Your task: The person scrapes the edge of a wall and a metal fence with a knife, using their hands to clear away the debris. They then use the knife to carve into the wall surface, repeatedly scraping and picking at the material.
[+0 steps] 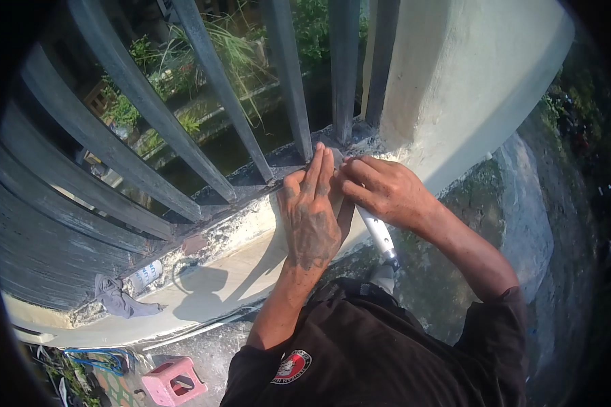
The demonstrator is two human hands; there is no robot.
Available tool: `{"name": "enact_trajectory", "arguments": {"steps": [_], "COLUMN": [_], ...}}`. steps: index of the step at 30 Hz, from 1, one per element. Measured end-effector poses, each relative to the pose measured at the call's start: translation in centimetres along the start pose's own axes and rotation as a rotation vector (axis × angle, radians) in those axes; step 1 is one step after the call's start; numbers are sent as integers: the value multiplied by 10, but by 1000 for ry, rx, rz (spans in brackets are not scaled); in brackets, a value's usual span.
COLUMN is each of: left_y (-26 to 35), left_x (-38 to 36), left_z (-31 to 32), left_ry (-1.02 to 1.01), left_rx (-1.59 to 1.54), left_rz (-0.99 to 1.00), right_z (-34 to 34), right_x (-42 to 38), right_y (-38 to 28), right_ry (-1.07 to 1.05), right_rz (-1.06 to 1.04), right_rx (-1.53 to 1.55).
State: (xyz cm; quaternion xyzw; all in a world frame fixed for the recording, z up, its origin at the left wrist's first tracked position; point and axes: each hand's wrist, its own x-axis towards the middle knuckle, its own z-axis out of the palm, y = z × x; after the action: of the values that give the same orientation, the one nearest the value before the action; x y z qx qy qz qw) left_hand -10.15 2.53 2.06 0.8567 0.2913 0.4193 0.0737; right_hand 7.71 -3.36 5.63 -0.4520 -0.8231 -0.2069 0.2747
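Observation:
My right hand is closed around a white-handled scraper, its handle slanting down toward my body. A grey, flat blade-like edge shows just past the fingers. My left hand lies beside it on the ledge. Two of its fingers are stretched out together toward the foot of the metal fence bars, close by the blade. Dark smudges mark the back of this hand. Under both hands runs the cream wall ledge, its upper edge chipped and rough.
A cream pillar stands right of the bars. Farther left on the ledge are a white can and a grey cloth. A pink stool is on the ground below. Plants grow behind the fence.

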Motion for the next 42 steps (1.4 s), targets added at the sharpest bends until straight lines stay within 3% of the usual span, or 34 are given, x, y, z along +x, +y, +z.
{"name": "enact_trajectory", "arguments": {"steps": [1, 12, 17, 21, 23, 37, 42], "left_y": [0, 14, 18, 13, 11, 1, -5], "left_x": [-5, -12, -11, -17, -21, -38, -44], "left_z": [-2, 2, -8, -12, -20, -29, -42], "left_ry": [9, 5, 35, 133, 137, 160, 212], "left_rx": [2, 10, 34, 97, 113, 56, 50], "left_rz": [8, 17, -1, -45, -61, -94, -120], "right_z": [3, -10, -8, -23, -30, -5, 18], "right_x": [1, -5, 13, 29, 21, -14, 0], "right_y": [-1, -10, 5, 6, -2, -31, -29], "right_ry": [18, 51, 12, 322, 324, 290, 420], "right_rz": [-72, 111, 68, 121, 262, 289, 448], "right_rx": [-17, 44, -59, 39, 47, -27, 89]}}
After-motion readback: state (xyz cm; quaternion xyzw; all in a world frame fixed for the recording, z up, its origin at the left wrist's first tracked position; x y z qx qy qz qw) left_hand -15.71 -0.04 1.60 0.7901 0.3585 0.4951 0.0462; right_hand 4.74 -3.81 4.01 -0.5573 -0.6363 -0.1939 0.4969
